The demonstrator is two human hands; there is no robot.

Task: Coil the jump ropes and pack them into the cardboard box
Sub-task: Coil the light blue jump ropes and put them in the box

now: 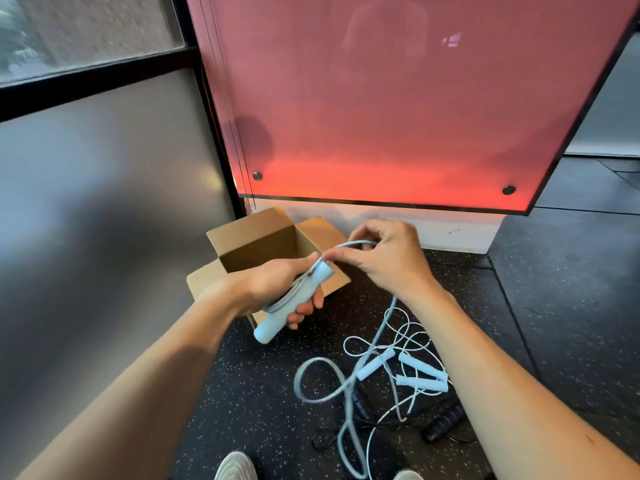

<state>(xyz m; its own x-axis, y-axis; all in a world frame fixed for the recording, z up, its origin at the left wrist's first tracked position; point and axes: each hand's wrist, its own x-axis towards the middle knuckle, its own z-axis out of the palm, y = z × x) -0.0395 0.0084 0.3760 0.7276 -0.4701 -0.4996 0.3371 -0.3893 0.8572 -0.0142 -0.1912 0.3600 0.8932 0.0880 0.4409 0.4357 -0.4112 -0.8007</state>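
Note:
My left hand (277, 284) grips a light blue jump rope handle (273, 325) with turns of cord lying along it. My right hand (384, 258) pinches that rope's cord (356, 243) just above the handle's top end. The cord runs down past my right wrist to the floor, where it lies in loose loops (322, 382). An open cardboard box (263, 237) stands on the floor behind my hands, flaps out; what I see of its inside is bare.
More light blue handles (420, 374) and thin white cord lie tangled on the dark speckled floor at the right. A black jump rope with dark handles (445, 422) lies beside them. A glowing red panel and a grey wall rise behind the box. My shoes (235, 467) show at the bottom.

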